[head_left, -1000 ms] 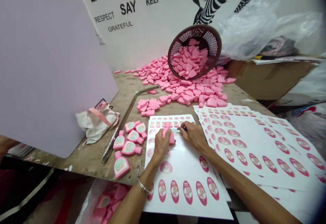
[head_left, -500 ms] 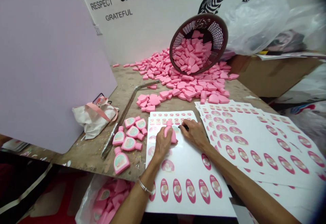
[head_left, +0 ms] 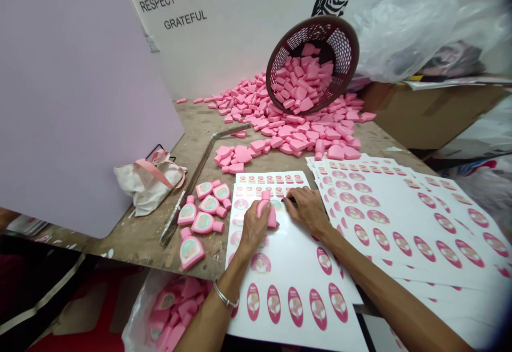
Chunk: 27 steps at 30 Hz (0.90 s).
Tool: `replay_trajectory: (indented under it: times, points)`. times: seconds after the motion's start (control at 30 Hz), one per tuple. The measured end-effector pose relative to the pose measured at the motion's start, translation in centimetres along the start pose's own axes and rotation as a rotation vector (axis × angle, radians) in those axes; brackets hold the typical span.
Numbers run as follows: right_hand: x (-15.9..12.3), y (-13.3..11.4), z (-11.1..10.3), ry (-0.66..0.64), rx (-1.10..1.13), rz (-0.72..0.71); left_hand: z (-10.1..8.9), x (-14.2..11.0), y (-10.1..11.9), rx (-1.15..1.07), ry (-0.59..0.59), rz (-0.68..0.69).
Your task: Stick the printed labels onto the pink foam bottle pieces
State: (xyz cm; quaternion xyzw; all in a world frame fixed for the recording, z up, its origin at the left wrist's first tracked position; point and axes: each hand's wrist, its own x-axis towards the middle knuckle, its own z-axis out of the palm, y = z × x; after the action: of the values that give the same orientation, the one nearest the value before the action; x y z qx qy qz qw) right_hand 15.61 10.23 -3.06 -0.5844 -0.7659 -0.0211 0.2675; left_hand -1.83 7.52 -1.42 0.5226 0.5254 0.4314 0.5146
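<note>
My left hand [head_left: 255, 228] is closed around a small pink bottle [head_left: 265, 198], cap pointing away from me, over the sticker sheet [head_left: 298, 256]. Just to its right, my right hand [head_left: 308, 210] is bent low, fingertips pressed together at a pale green label [head_left: 277, 206] on that sheet. A small dark thing shows at those fingers, too hidden to name. Pink oval and arched stickers are printed on the sheet, with gaps among them. Left of the sheet lie several pink bottles [head_left: 203, 222] bearing pale green labels.
A tilted brown basket [head_left: 347, 69] spills plain pink bottles [head_left: 294, 133] across the table's back. More sticker sheets [head_left: 384, 202] overlap on the right. A bent metal strip [head_left: 194, 184] and a cloth bag [head_left: 140, 184] lie left. A plastic bag [head_left: 136, 309] of bottles hangs below the edge.
The sticker sheet has shifted and turned slightly under my hands. Both hands keep nearly the same place and hold; the view has tilted a little.
</note>
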Motion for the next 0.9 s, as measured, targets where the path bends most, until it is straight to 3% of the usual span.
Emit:
replay_trajectory:
  times: [0.6,0.9]
  points:
    - [0.22,-0.12,0.15,-0.054,0.059,0.042,-0.04,0.45,-0.9,-0.014,0.019,0.005]
    - [0.83,-0.41,-0.02,-0.04,0.127,0.086,-0.03,0.23,-0.18,-0.005,0.016,0.002]
